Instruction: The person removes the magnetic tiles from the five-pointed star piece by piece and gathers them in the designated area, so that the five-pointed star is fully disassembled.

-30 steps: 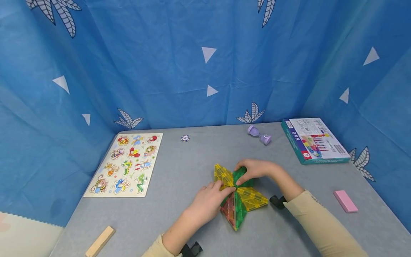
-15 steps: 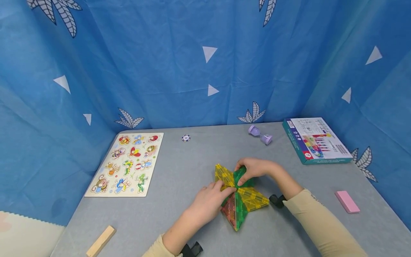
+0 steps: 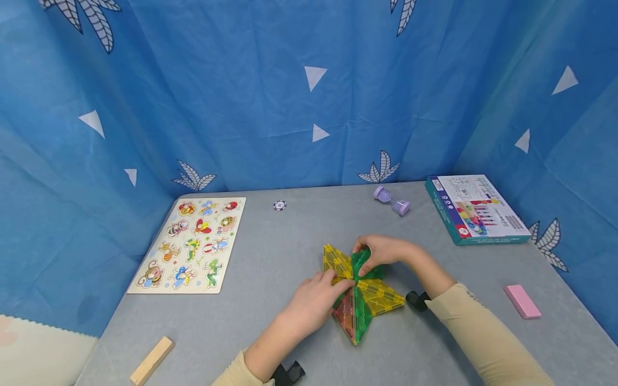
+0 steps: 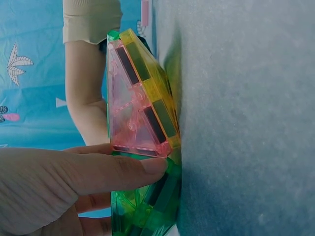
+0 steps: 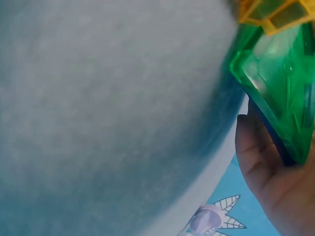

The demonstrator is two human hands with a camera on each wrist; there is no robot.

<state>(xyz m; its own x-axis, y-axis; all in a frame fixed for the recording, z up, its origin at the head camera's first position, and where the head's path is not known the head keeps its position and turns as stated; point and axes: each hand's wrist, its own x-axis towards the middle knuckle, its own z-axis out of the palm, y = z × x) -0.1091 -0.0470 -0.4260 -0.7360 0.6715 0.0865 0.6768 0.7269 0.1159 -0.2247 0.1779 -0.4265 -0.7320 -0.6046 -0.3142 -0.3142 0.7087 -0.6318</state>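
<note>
Almost no change in the star (image 3: pixel 363 296) or in the grip since a second ago, so probably only a steadying pause in the work. Sits low in the frame, right of centre, pinched by the left hand (image 3: pixel 311 304) where red meets green and by the right hand (image 3: pixel 382 253) at a green part. Points its red-and-green tip (image 3: pixel 355 328) to the bottom, yellow tips (image 3: pixel 390 301) to upper left and right; shows no single long axis, being partly hidden.
</note>
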